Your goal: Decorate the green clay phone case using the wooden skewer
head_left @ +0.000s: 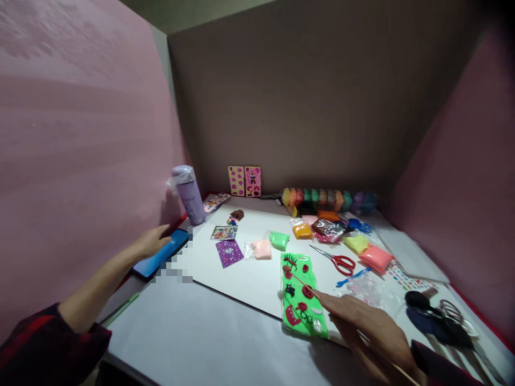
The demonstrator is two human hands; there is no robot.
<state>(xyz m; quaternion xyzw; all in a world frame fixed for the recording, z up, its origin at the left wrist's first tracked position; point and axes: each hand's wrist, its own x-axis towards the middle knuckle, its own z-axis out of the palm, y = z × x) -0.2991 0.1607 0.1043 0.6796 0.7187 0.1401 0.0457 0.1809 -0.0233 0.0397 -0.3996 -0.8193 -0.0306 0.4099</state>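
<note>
right hand (pixel 362 321), fingers closed round thin stick (pixel 304 285), tip on green phone case (pixel 298 316) near counter's (pixel 173 332) front edge, right of its middle. left hand (pixel 151 241) loosely open, palm down over blue phone (pixel 161 256) at left edge; contact unclear. purple bottle (pixel 190 195) behind phone, far left corner. red-handled scissors (pixel 340 262), clay packets (pixel 328 229) right of case; black-handled tools (pixel 438 316) by right edge, beyond right hand.
</note>
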